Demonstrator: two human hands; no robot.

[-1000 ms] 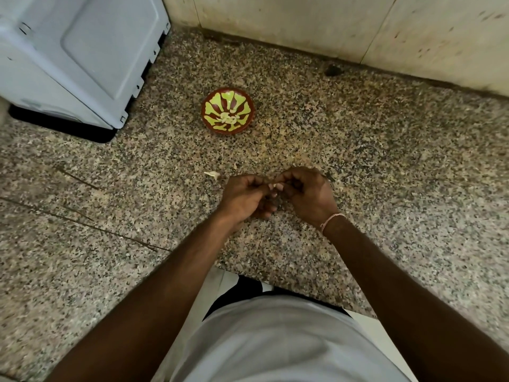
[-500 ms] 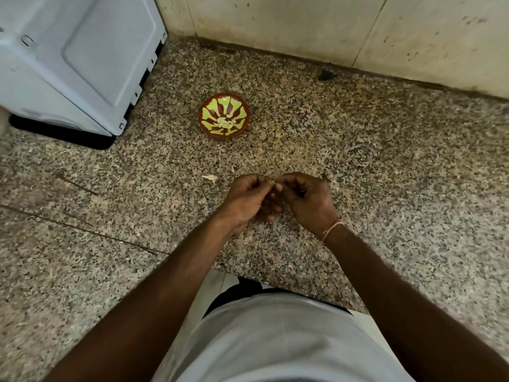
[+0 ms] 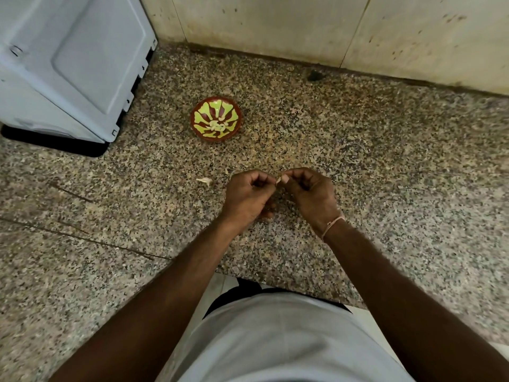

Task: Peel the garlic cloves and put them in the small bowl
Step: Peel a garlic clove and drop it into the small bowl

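Note:
My left hand [image 3: 248,197] and my right hand [image 3: 311,194] meet above the speckled granite counter [image 3: 385,175], fingers curled. Between their fingertips they pinch a small pale garlic clove [image 3: 279,180], mostly hidden by the fingers. Farther back and to the left stands the small bowl [image 3: 199,125], red-brown with a yellow-green pattern. A few pale peeled cloves [image 3: 216,124] lie in its bottom. A scrap of garlic skin [image 3: 205,180] lies on the counter just left of my left hand.
A large pale blue-grey appliance [image 3: 68,64] fills the back left corner. A tiled wall [image 3: 303,26] runs along the back of the counter. The counter's front edge [image 3: 275,282] is close to my body.
Both hands have stayed together on the clove, with the fingers shifting slightly as they work at it. The view has tilted a little; the bowl has not moved.

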